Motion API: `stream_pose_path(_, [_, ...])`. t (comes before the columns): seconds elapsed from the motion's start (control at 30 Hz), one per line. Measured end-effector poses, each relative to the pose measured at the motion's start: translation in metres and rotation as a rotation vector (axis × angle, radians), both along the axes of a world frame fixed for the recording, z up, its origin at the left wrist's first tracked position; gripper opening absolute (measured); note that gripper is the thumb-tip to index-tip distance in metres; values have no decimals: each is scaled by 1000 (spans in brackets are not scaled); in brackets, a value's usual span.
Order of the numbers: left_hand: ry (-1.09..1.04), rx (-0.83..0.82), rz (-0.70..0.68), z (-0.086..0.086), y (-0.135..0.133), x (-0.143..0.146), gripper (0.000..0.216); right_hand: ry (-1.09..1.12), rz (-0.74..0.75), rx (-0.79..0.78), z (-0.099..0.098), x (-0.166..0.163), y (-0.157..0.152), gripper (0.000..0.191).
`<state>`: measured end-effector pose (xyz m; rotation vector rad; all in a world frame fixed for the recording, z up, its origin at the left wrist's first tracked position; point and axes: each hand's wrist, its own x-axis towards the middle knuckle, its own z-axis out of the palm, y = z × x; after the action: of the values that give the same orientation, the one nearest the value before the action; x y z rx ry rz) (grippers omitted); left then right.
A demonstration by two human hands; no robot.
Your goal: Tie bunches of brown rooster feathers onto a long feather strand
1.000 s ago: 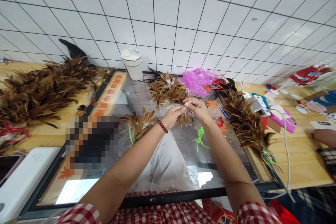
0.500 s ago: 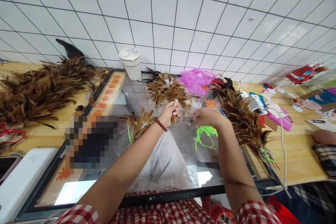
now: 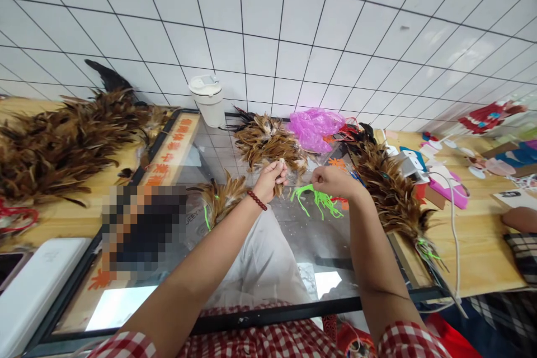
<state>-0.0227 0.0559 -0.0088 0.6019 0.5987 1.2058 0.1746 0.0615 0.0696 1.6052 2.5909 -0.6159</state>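
My left hand (image 3: 272, 177) is closed in a pinch around the stems of a small bunch of brown feathers (image 3: 280, 183), held just above the glass table top (image 3: 293, 235). My right hand (image 3: 333, 180) is closed on a bunch of neon green cords (image 3: 318, 199), which hang from it over the glass. A loose pile of brown feathers (image 3: 266, 142) lies right behind both hands. A tied feather bundle with a green cord (image 3: 221, 197) rests on the glass left of my left wrist.
A long feather garland (image 3: 392, 193) runs along the right edge of the glass. A big heap of feathers (image 3: 62, 142) covers the wooden table at left. A white lidded cup (image 3: 207, 99) and a pink plastic bag (image 3: 315, 127) stand by the tiled wall. Another person's arm (image 3: 519, 219) shows at far right.
My hands, joined on the feather bunch a second ago, have parted. My right hand went right to the green cords and has lifted them off the glass toward the feathers.
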Motion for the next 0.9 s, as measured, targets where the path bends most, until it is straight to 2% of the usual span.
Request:
stream_pose_path(0.07, [11, 16, -10, 0, 0, 0, 30, 170, -33, -36, 4, 8, 1, 14])
stream_pose_path(0.17, [23, 41, -17, 0, -1, 1, 34, 375, -63, -181, 6, 15, 2, 14])
stream_pose_path(0.27, [56, 80, -14, 0, -2, 3, 38, 473, -46, -341, 7, 18, 1, 25])
stream_pose_path(0.37, [106, 141, -74, 1, -5, 5, 37, 512, -29, -358, 12, 21, -1, 35])
stream_pose_path(0.47, [155, 198, -200, 2, -8, 6, 36, 511, -5, -275, 24, 28, -6, 29])
stream_pose_path(0.57, [190, 216, -262, 1, -9, 5, 35, 474, -83, -95, 39, 38, -16, 25])
stream_pose_path(0.67, [186, 208, -242, 1, -9, 4, 34, 605, -184, 125, 53, 51, -30, 23])
stream_pose_path(0.73, [172, 198, -215, 2, -8, 3, 35, 707, -232, 224, 60, 60, -38, 30])
stream_pose_path(0.8, [151, 188, -196, 3, -8, 3, 35, 664, -285, 278, 64, 69, -43, 35])
stream_pose_path(0.9, [125, 169, -163, 3, -7, 3, 35, 544, -320, 322, 66, 73, -43, 32])
